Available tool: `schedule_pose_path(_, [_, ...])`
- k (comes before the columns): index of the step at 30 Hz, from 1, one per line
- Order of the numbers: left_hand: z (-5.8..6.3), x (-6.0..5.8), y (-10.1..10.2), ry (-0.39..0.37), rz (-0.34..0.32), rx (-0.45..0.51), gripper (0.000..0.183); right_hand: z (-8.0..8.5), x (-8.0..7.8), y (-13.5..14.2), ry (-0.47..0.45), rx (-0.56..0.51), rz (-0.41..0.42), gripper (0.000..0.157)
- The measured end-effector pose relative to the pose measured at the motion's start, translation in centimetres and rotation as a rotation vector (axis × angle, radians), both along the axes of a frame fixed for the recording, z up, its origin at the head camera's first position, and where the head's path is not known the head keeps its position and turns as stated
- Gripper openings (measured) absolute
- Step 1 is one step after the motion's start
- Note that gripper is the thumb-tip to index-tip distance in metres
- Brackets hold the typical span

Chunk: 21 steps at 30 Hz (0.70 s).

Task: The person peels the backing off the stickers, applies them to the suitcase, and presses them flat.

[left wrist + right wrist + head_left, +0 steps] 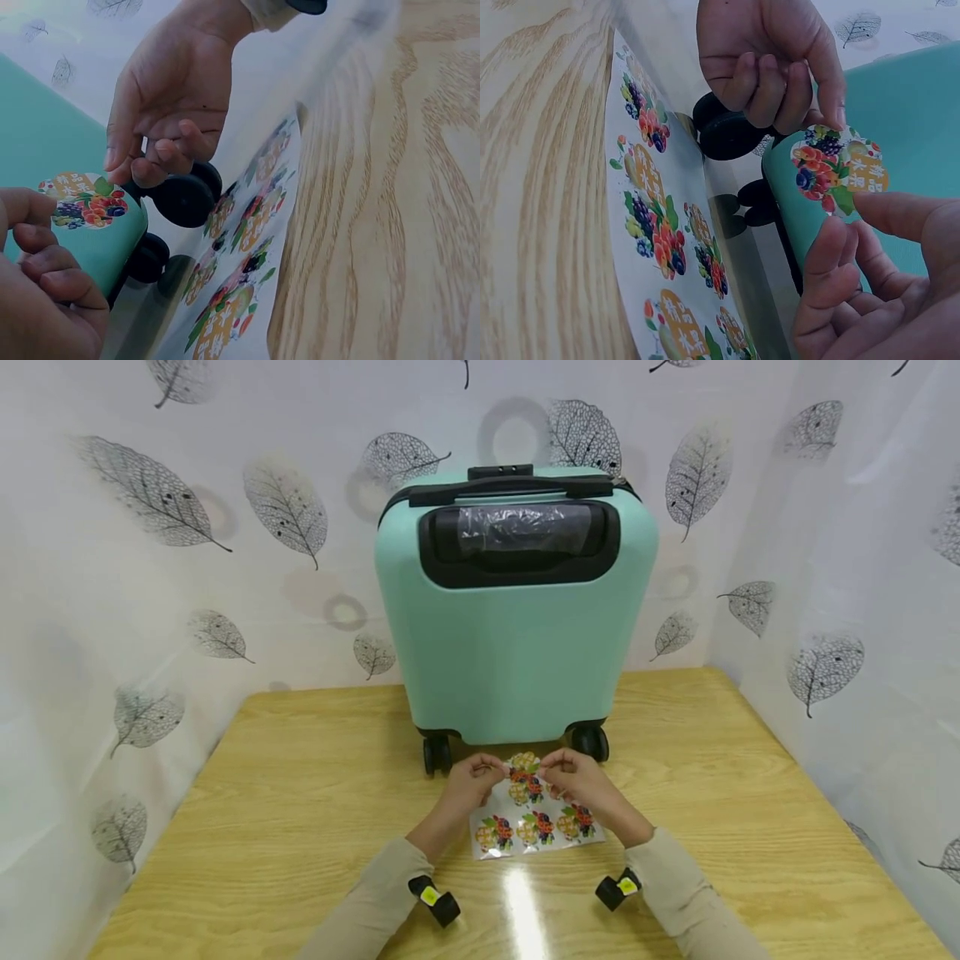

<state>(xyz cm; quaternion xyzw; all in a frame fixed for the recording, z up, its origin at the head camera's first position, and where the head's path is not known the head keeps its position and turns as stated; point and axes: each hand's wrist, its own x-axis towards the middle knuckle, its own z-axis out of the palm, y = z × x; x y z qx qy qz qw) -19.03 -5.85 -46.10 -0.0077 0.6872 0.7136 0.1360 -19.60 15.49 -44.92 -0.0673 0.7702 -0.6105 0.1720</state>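
A round fruit-print sticker (836, 169) is held up between both hands in front of the suitcase. My left hand (467, 783) pinches one edge of it, and the thumb and fingers of my right hand (588, 783) pinch the opposite edge. Below them a white sheet of the same stickers (506, 850) lies on the table, partly covered by the hands in the head view. The mint-green suitcase (517, 652) stands upright just behind, its lower edge and wheels close to the fingers.
Black wheels (588, 742) carry the suitcase at the back of the wooden table (300, 777). Clear plastic film (525, 529) covers part of its recessed handle. A leaf-patterned curtain (285, 510) hangs behind and along both sides.
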Motion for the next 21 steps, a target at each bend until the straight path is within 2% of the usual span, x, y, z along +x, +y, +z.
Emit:
schedule_pose_path(7, [0.20,0.12,0.14,-0.010,0.000,0.003,0.011,-0.27,0.10,0.02,0.004,-0.005,0.016,0.028])
schedule_pose_path(9, [0.90,0.47,0.14,-0.012,-0.005,0.003,0.009,-0.17,0.18,0.00,0.006,-0.006,0.020,0.029])
schedule_pose_path(14, [1.03,0.51,0.16,-0.007,-0.011,0.005,0.008,-0.07,0.26,-0.01,0.011,-0.012,0.017,0.025])
schedule_pose_path(16, [0.31,0.18,0.18,-0.003,-0.005,0.004,0.010,-0.16,0.22,0.02,0.019,-0.009,0.021,0.023])
schedule_pose_path(21, [0.21,0.11,0.20,0.009,0.003,0.005,0.011,-0.11,0.18,-0.05,0.029,-0.003,0.029,0.017])
